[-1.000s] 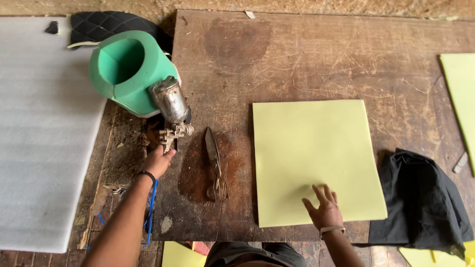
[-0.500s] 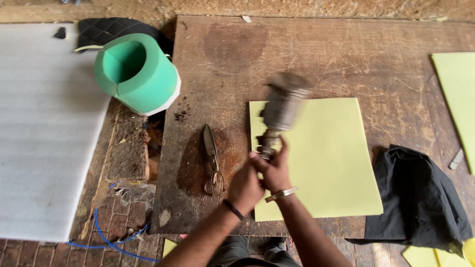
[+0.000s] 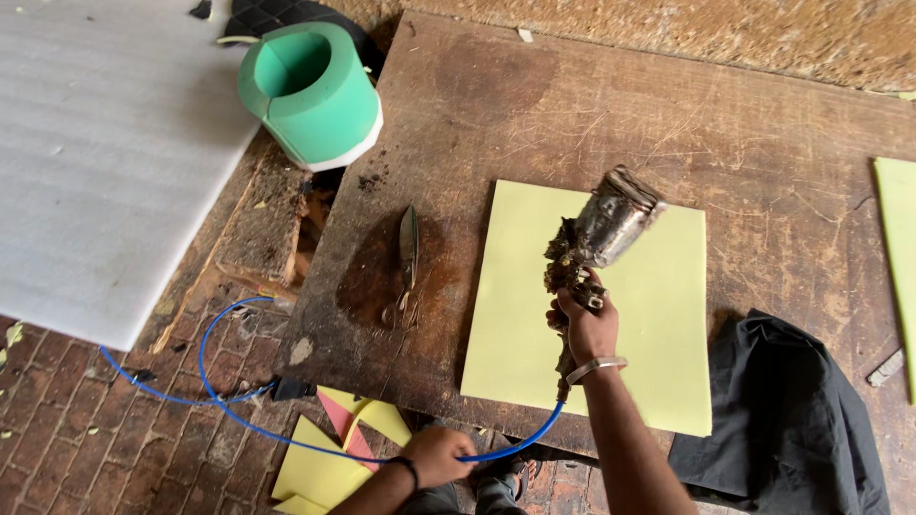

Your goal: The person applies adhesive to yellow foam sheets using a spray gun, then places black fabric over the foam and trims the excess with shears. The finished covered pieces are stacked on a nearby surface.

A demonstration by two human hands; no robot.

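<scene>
The right hand [image 3: 584,324] is clamped on the grip of a spray gun [image 3: 593,238], held over the yellow sheet [image 3: 534,315]; its metal cup sits high, so it likely feels top-heavy, rigid and crusted, best held at the handle. The left hand [image 3: 437,456], nearer the body, closes on the blue hose [image 3: 219,405]. Left of the gun, scissors [image 3: 407,267] lie on the surface [image 3: 592,105].

The scene is lit evenly by soft, diffuse daylight; no strong glare is seen. The white foam sheet [image 3: 105,153] at the upper left of the frame is rendered brightest, close to washed out. Only faint, short shadows are cast on the bench [image 3: 592,114]. Slight motion blur is seen on the spray gun [image 3: 596,238] at centre. Mild wide-angle bending is noticeable towards the edges.
</scene>
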